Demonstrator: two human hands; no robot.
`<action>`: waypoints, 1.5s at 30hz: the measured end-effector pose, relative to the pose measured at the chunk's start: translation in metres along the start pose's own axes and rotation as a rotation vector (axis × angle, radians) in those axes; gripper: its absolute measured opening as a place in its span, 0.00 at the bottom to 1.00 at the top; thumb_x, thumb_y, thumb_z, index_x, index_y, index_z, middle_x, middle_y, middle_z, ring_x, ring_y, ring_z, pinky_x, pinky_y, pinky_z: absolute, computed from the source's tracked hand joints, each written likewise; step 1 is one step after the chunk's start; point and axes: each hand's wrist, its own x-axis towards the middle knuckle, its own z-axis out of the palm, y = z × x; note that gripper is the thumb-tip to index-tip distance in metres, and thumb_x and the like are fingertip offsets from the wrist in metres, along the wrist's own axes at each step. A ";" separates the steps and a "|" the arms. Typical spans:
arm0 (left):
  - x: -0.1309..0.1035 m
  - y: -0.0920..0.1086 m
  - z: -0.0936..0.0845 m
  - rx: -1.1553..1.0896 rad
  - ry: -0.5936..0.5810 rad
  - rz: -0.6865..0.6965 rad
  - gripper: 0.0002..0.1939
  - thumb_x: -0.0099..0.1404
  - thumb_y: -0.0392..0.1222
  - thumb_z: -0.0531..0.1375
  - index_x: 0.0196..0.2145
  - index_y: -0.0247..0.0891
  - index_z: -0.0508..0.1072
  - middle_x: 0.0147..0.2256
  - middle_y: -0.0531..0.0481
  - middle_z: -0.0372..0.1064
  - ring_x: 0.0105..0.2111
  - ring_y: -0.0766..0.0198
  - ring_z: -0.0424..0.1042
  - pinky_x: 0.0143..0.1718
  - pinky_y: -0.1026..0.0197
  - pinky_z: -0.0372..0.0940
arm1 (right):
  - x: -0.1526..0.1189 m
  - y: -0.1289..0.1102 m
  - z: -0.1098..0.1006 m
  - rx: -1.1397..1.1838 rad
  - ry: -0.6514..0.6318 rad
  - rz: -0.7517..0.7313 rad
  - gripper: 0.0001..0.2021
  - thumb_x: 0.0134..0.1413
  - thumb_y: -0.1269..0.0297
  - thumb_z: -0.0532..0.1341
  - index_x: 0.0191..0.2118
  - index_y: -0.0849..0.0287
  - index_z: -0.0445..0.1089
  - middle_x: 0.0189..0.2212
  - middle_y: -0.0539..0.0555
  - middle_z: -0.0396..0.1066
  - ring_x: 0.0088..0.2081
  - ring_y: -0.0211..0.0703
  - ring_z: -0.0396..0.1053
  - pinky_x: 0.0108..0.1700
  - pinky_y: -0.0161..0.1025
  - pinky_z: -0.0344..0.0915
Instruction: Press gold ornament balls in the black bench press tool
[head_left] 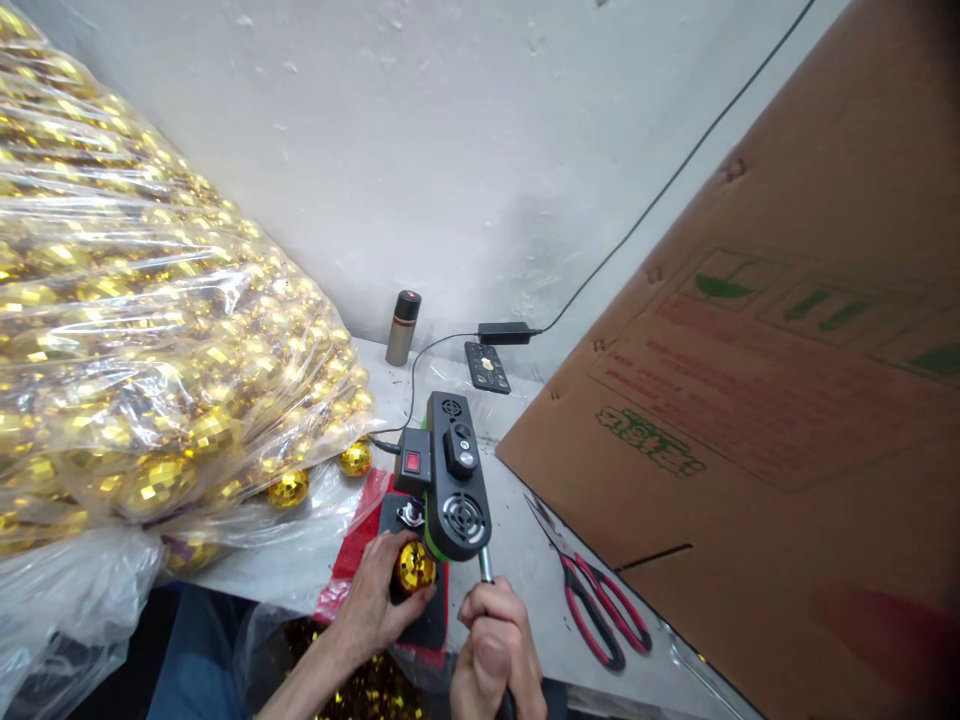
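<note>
A gold mirrored ball [415, 567] sits between the thumb and fingers of my left hand [379, 590], at the base of a black machine [455, 470] with a red switch and round vents. My right hand [499, 645] is wrapped round the dark handle of a metal lever [486, 563] that comes out of the machine's near end. Beneath the machine's base lies a red sheet [352, 560]. The spot where the ball meets the machine is partly hidden by the machine's head.
A huge clear bag of gold balls [187, 330] bulges on the left, with loose gold balls [288, 489] beside it. Red-handled scissors [592, 600] lie at right by a large cardboard box [750, 380]. Behind stand a spray can [403, 328], a phone [487, 367] and a power adapter [504, 333].
</note>
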 end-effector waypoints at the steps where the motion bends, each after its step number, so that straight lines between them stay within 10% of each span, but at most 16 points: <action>1: 0.000 0.001 0.000 0.002 -0.003 -0.003 0.22 0.61 0.50 0.67 0.51 0.40 0.77 0.47 0.37 0.78 0.49 0.42 0.76 0.53 0.38 0.71 | 0.000 0.000 0.000 -0.007 -0.013 0.002 0.18 0.72 0.69 0.50 0.27 0.54 0.62 0.24 0.46 0.65 0.24 0.35 0.62 0.43 0.40 0.70; 32: 0.002 -0.007 0.010 0.067 -0.005 0.064 0.26 0.57 0.39 0.69 0.54 0.37 0.74 0.48 0.38 0.77 0.49 0.43 0.75 0.52 0.40 0.71 | -0.036 0.030 0.016 0.088 0.071 -0.060 0.21 0.73 0.66 0.50 0.24 0.56 0.58 0.28 0.46 0.65 0.27 0.34 0.67 0.46 0.40 0.65; 41: -0.011 -0.010 0.004 0.095 -0.042 0.061 0.32 0.58 0.44 0.73 0.59 0.38 0.72 0.54 0.35 0.76 0.54 0.40 0.75 0.57 0.37 0.70 | 0.040 -0.011 -0.013 0.055 -0.186 0.177 0.17 0.72 0.68 0.54 0.27 0.56 0.63 0.24 0.46 0.63 0.24 0.34 0.61 0.28 0.36 0.55; 45: -0.034 -0.022 -0.024 0.242 -0.039 0.294 0.45 0.52 0.65 0.75 0.61 0.43 0.70 0.56 0.36 0.75 0.57 0.38 0.74 0.58 0.38 0.71 | 0.057 -0.024 -0.012 0.083 -0.198 0.178 0.16 0.73 0.69 0.53 0.29 0.55 0.64 0.24 0.46 0.63 0.25 0.33 0.63 0.30 0.34 0.57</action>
